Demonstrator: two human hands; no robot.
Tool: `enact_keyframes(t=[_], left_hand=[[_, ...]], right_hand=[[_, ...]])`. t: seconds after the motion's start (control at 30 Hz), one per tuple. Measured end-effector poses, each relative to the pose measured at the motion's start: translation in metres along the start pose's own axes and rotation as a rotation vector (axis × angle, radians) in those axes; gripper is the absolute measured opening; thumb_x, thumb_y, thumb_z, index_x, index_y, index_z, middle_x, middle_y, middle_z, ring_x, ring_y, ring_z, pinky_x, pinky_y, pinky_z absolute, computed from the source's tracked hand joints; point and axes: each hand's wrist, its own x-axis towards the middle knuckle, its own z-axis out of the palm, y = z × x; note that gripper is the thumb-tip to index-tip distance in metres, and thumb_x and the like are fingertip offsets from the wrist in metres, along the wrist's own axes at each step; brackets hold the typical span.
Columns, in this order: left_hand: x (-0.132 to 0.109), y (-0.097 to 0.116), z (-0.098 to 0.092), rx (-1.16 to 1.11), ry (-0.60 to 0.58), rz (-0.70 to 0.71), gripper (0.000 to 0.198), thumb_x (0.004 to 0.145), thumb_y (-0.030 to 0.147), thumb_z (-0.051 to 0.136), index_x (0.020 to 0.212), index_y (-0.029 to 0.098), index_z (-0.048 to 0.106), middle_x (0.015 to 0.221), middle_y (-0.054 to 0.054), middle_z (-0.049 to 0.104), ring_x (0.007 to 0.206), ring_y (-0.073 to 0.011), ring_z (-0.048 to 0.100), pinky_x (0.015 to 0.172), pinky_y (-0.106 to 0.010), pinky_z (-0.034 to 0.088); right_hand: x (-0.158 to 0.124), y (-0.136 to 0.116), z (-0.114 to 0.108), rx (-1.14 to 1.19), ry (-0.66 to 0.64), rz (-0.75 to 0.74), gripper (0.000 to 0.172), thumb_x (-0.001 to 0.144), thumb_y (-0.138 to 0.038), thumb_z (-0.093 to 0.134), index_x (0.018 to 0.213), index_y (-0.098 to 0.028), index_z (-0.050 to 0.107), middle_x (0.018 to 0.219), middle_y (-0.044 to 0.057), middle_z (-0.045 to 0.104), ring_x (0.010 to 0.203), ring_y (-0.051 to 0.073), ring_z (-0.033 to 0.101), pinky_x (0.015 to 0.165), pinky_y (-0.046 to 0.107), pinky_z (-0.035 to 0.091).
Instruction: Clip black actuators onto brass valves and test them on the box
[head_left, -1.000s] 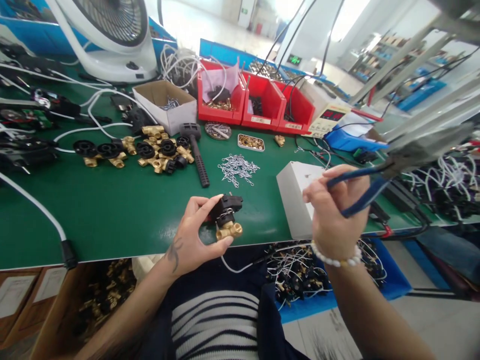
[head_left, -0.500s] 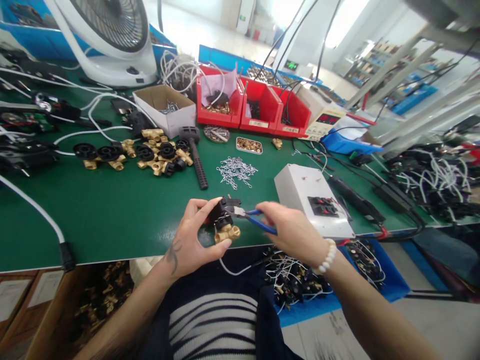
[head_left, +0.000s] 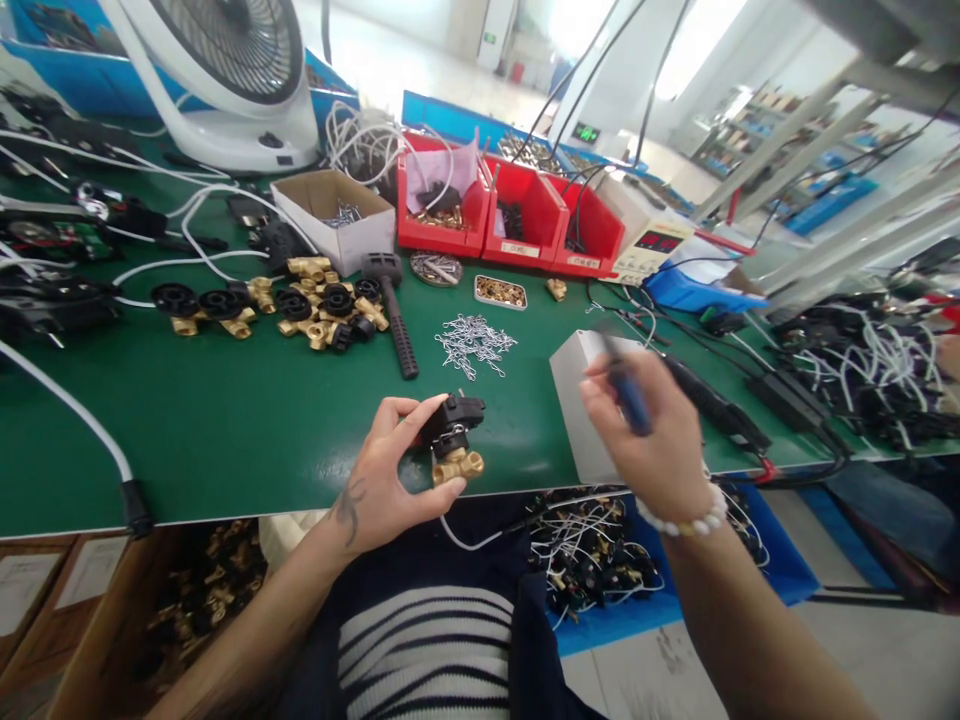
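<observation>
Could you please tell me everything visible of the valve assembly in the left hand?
The valve assembly has a black housing, apparently plastic, above a brass-coloured fitting with a round opening facing right. A shiny metal clip shows at the black neck between them. It is roughly upright, held by the left hand, thumb against the fitting, near the green table's front edge; table contact is unclear.

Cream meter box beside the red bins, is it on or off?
On: the cream box has red digits lit on its dark display, though too blurred to read.

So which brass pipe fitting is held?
The brass pipe fitting below the black plastic housing, in the left hand; the other brass fittings lie unheld.
</observation>
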Motion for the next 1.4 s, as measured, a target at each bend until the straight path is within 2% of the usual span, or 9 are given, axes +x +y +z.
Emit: enact_keyframes(t=[0.1,0.23,0.43,0.6,0.8,0.97,1.1,1.3,1.4], left_hand=[[0.000,-0.001,0.000,0.009,0.011,0.010,0.070,0.078,0.032,0.073,0.143,0.024,0.049,0.119,-0.007,0.050,0.111,-0.0226,0.056,0.098,-0.042,0.056],[0.000,-0.001,0.001,0.004,0.011,-0.011,0.069,0.078,0.032,0.073,0.142,0.023,0.050,0.119,-0.007,0.049,0.111,-0.0222,0.056,0.095,-0.039,0.057],[0.001,-0.001,0.002,0.005,0.025,0.022,0.070,0.077,0.032,0.073,0.143,0.022,0.050,0.118,-0.007,0.050,0.109,-0.0216,0.056,0.098,-0.041,0.056],[0.000,-0.003,0.003,-0.003,0.015,-0.009,0.069,0.077,0.032,0.073,0.142,0.024,0.051,0.119,-0.007,0.050,0.109,-0.0218,0.057,0.095,-0.039,0.058],[0.001,-0.004,0.004,0.001,0.025,-0.001,0.071,0.077,0.034,0.073,0.144,0.026,0.050,0.118,-0.007,0.050,0.110,-0.0226,0.056,0.096,-0.041,0.057],[0.002,-0.001,0.002,-0.010,0.005,-0.037,0.069,0.076,0.034,0.073,0.141,0.025,0.052,0.117,-0.007,0.051,0.109,-0.0230,0.057,0.095,-0.041,0.057],[0.001,-0.002,0.002,-0.013,0.021,-0.008,0.070,0.076,0.034,0.073,0.142,0.025,0.051,0.118,-0.007,0.051,0.110,-0.0227,0.056,0.094,-0.040,0.057],[0.000,-0.004,0.004,-0.027,0.018,-0.014,0.069,0.077,0.034,0.073,0.142,0.025,0.051,0.118,-0.007,0.051,0.108,-0.0221,0.057,0.095,-0.040,0.057],[0.001,-0.004,0.004,-0.025,0.019,-0.009,0.070,0.077,0.034,0.073,0.143,0.025,0.051,0.118,-0.007,0.051,0.110,-0.0225,0.057,0.094,-0.040,0.058]], right_hand=[[-0.005,0.001,0.005,0.095,0.180,0.017,0.013,0.090,-0.018,0.055,0.100,-0.024,0.050,0.078,-0.001,0.053,0.063,0.014,0.053,0.059,0.027,0.044],[-0.006,0.000,0.003,-0.118,-0.518,-0.055,0.015,0.082,-0.011,0.053,0.092,-0.022,0.055,0.074,0.001,0.058,0.059,0.014,0.052,0.056,0.028,0.040],[-0.003,0.000,0.003,0.033,0.237,-0.010,0.012,0.091,-0.021,0.054,0.102,-0.025,0.051,0.082,0.001,0.055,0.066,0.016,0.054,0.062,0.030,0.046],[-0.003,0.000,0.004,-0.176,-0.490,-0.104,0.016,0.086,-0.013,0.051,0.099,-0.023,0.055,0.075,0.002,0.059,0.059,0.016,0.053,0.054,0.030,0.040],[-0.002,-0.003,0.003,0.018,0.234,-0.054,0.012,0.091,-0.019,0.054,0.100,-0.025,0.050,0.080,0.000,0.053,0.062,0.014,0.053,0.058,0.028,0.044],[-0.005,-0.004,0.006,-0.176,-0.408,-0.144,0.017,0.086,-0.012,0.048,0.098,-0.023,0.056,0.073,0.001,0.058,0.058,0.016,0.053,0.054,0.030,0.040],[-0.003,-0.008,0.000,-0.110,0.133,-0.068,0.008,0.092,-0.021,0.053,0.100,-0.024,0.054,0.085,0.003,0.060,0.067,0.017,0.055,0.060,0.031,0.044],[0.001,-0.006,0.000,-0.226,-0.473,-0.103,0.014,0.087,-0.014,0.047,0.093,-0.021,0.058,0.075,0.003,0.059,0.060,0.016,0.054,0.055,0.030,0.040],[0.003,-0.006,-0.001,-0.116,-0.047,-0.017,0.009,0.092,-0.020,0.052,0.099,-0.023,0.057,0.083,0.003,0.060,0.067,0.016,0.057,0.061,0.031,0.044]])
